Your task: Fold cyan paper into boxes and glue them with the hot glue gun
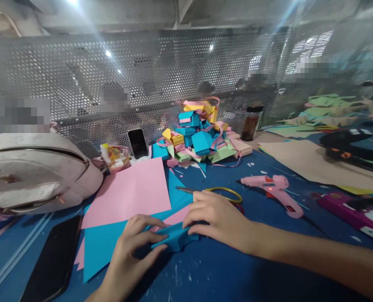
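Between my hands is a small folded piece of blue paper (pixel 175 238), raised a little at the front of the table. My left hand (pixel 139 239) pinches its left end between thumb and fingers. At its right end, the fingers of my right hand (pixel 213 218) are closed on the paper. Under and behind it lie a pink sheet (pixel 136 193) and larger blue sheets (pixel 103 243). A pair of scissors (pixel 226 195) with yellow handles rests just beyond my right hand, which partly covers it.
A pink glue gun (pixel 273 186) with a lit red light lies to the right, near a purple tool (pixel 353 212). Folded paper boxes (pixel 199 136) are heaped at the back beside a jar (pixel 252 123). On the left are a black phone (pixel 53 258) and a white bag (pixel 42 172).
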The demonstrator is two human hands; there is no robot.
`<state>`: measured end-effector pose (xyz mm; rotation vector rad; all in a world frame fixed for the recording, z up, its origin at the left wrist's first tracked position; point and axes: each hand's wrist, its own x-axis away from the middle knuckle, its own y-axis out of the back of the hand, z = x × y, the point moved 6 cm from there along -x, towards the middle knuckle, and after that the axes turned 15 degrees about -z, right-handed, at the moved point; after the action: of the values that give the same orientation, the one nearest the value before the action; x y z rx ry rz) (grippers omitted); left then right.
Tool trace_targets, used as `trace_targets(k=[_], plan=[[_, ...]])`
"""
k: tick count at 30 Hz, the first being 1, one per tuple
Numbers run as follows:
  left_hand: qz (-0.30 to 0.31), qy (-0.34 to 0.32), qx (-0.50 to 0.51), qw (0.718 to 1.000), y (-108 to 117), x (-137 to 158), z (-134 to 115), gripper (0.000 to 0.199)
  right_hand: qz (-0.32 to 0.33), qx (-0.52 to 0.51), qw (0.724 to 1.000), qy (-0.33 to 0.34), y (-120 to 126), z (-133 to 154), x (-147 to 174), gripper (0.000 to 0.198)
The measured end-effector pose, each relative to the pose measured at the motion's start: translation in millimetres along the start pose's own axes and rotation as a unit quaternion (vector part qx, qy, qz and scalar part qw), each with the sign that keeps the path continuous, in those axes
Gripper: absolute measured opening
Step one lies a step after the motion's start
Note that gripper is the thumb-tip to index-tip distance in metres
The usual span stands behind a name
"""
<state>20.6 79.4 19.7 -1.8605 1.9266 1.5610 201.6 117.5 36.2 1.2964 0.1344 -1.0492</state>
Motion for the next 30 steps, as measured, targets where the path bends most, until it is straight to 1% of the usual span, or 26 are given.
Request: trace_targets(k=[2,4,7,9,13,16,22,25,30], plan=[[0.003,0.043,0.03,0.999,-2,1,3,0.009,0.002,-0.024,0.999,-0.026,-1,-3,-1,0.005],[0.003,0.062,0.042,0.997,-4,1,3,0.009,0.013,-0.041,0.998,-0.034,-3,-3,-2,0.003],[0.0,0.054,0.034,0.998,-4,0,-1,0.011,0.032,-0.038,0.998,-0.032,-4,0,-2,0.004],[-0.001,0.047,0.022,0.999,-4,-1,-4,0.011,0.032,-0.028,0.999,-0.028,-5,3,-2,0.003],[-0.01,0.041,0.002,0.999,-4,-1,-7,0.011,0.006,-0.035,0.999,-0.013,-8,11,-3,0.005],[-0.015,0.029,-0.011,0.999,-6,-3,-9,0.012,-0.015,-0.049,0.999,-0.009,-11,15,-3,0.001],[-0.029,0.007,-0.042,0.999,-6,-6,-17,0.009,-0.044,-0.04,0.998,0.002,-11,20,-2,0.004],[-0.032,0.004,-0.049,0.998,-6,-6,-21,0.01,-0.037,-0.044,0.998,-0.001,-11,19,-1,0.001],[-0.03,0.014,-0.042,0.999,-5,-6,-21,0.013,-0.02,-0.028,0.999,0.011,-9,15,0,0.004]])
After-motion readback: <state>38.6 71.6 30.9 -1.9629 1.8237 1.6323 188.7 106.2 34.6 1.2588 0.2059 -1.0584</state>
